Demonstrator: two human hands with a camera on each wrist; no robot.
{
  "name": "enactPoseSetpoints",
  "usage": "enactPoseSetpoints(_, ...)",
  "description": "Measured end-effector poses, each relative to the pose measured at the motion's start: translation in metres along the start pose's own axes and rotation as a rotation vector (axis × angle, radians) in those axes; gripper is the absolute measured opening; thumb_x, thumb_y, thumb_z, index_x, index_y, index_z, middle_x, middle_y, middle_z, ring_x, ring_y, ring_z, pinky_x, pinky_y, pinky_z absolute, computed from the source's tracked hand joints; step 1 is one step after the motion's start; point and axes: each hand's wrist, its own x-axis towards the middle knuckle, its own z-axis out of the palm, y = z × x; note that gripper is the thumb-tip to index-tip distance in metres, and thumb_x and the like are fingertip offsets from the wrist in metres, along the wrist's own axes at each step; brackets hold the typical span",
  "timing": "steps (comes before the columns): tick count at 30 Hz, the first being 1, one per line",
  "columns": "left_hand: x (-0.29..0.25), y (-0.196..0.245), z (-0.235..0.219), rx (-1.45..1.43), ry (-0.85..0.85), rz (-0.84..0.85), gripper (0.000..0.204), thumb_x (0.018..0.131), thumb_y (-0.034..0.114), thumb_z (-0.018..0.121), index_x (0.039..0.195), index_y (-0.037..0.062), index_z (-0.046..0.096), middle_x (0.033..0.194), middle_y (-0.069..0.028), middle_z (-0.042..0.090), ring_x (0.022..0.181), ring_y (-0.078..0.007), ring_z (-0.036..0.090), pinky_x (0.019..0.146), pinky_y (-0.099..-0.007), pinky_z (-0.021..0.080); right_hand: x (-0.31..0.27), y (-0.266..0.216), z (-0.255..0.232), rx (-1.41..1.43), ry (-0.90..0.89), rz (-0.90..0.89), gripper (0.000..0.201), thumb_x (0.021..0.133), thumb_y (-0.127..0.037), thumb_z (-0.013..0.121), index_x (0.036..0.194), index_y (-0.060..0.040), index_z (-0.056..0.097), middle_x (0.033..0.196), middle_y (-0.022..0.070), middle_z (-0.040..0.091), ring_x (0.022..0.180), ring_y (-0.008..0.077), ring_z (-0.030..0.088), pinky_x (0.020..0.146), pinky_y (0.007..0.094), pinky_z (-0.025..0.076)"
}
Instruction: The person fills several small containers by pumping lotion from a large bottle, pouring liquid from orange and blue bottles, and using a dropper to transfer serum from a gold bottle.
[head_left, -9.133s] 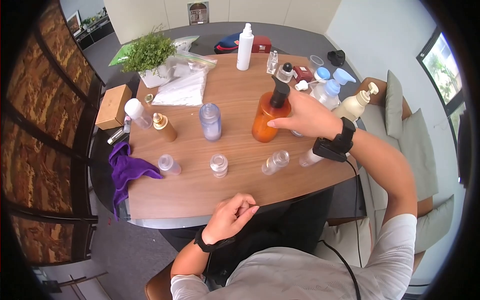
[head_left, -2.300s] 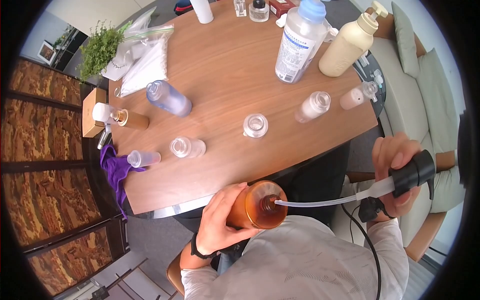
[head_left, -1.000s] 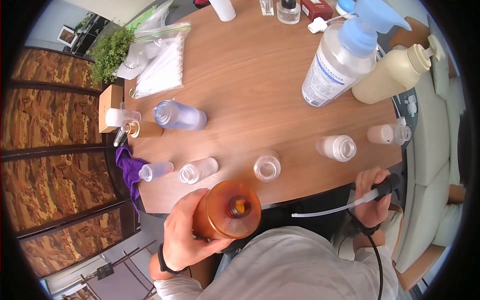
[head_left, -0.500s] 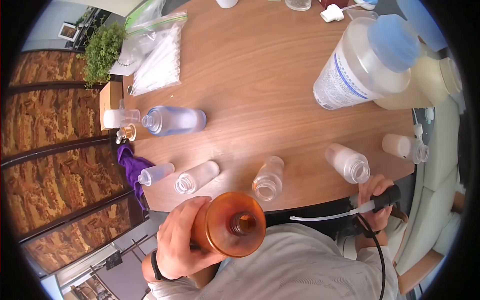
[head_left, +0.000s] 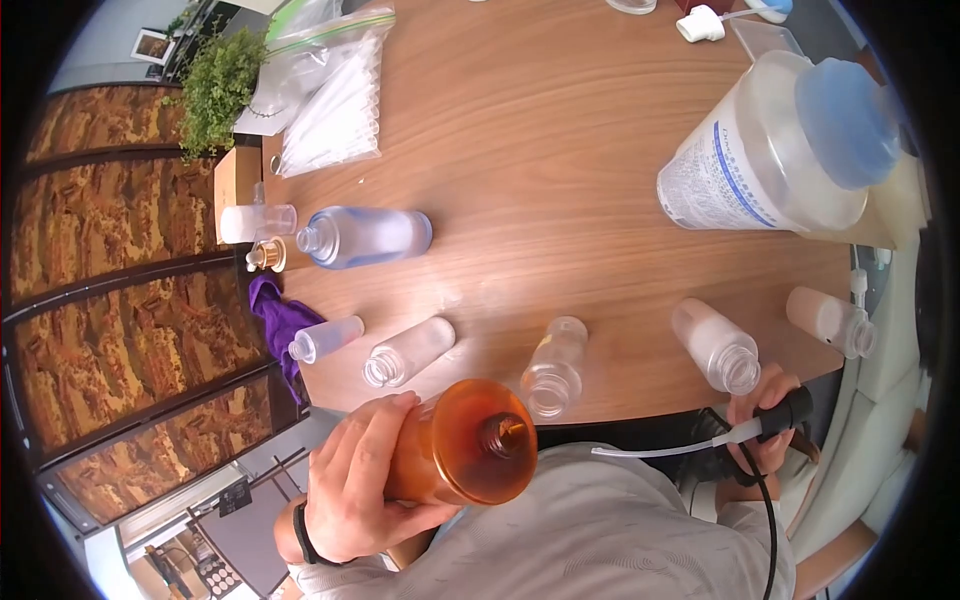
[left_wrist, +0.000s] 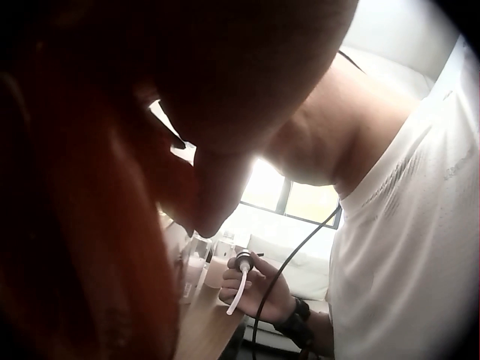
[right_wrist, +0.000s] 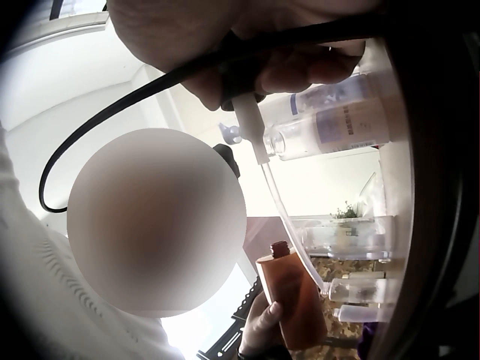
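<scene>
My left hand (head_left: 355, 480) grips an amber bottle (head_left: 465, 450) round its body, close in front of my chest. The bottle is tilted, its uncapped threaded mouth turned up toward my head. At the table's front right edge, my right hand (head_left: 770, 385) holds a black pump head (head_left: 787, 410). A long clear dip tube (head_left: 660, 452) sticks out of it toward the left, apart from the bottle. The right wrist view also shows the amber bottle (right_wrist: 292, 300) and the pump's white stem (right_wrist: 251, 127). In the left wrist view, the bottle fills the dark left side.
Several clear uncapped bottles line the front edge, including one (head_left: 553, 370) near the amber bottle. A blue-tinted bottle (head_left: 365, 238) and purple cloth (head_left: 280, 325) are at left. A large blue-topped pump bottle (head_left: 760, 150) stands at right. A black cable (head_left: 765, 510) runs from my right wrist.
The amber bottle, earlier on the table with its pump in, is now in my left hand. The pump has come out into my right hand. My head has leaned closer to the bottle.
</scene>
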Motion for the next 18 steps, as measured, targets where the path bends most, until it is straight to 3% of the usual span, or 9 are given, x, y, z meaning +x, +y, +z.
enactPoseSetpoints(10, 0.0048, 0.0026, 0.002, 0.071, 0.05, 0.011, 0.088, 0.068, 0.038, 0.097, 0.13, -0.0125, 0.058, 0.105, -0.0227, 0.072, 0.094, -0.0376, 0.073, 0.079, -0.0424, 0.062, 0.0005, -0.0002, -0.0006, -0.024, -0.005, 0.003, 0.053, 0.085, -0.054, 0.085, 0.101, -0.0144, 0.054, 0.082, -0.0015, 0.052, 0.065, 0.0107, 0.05, 0.072, 0.03, 0.033)
enactPoseSetpoints(13, 0.0009, 0.0025, 0.0034, 0.064, 0.049, -0.036, 0.094, 0.06, 0.038, 0.101, 0.132, -0.0054, 0.058, 0.113, -0.0222, 0.072, 0.098, -0.0408, 0.073, 0.085, -0.047, 0.06, 0.0001, 0.0006, -0.0019, -0.031, -0.004, -0.002, 0.054, 0.085, -0.055, 0.085, 0.101, -0.0146, 0.054, 0.082, -0.0014, 0.052, 0.065, 0.0108, 0.05, 0.072, 0.0299, 0.033)
enactPoseSetpoints(18, 0.0021, 0.0036, 0.0017, 0.075, 0.043, -0.034, 0.093, 0.061, 0.037, 0.1, 0.133, -0.0055, 0.058, 0.114, -0.0218, 0.072, 0.099, -0.0408, 0.073, 0.085, -0.0473, 0.06, 0.0003, -0.0028, 0.0001, -0.019, 0.012, 0.033, 0.054, 0.084, -0.055, 0.086, 0.1, -0.0147, 0.054, 0.083, -0.0014, 0.052, 0.065, 0.0109, 0.05, 0.075, 0.0293, 0.034)
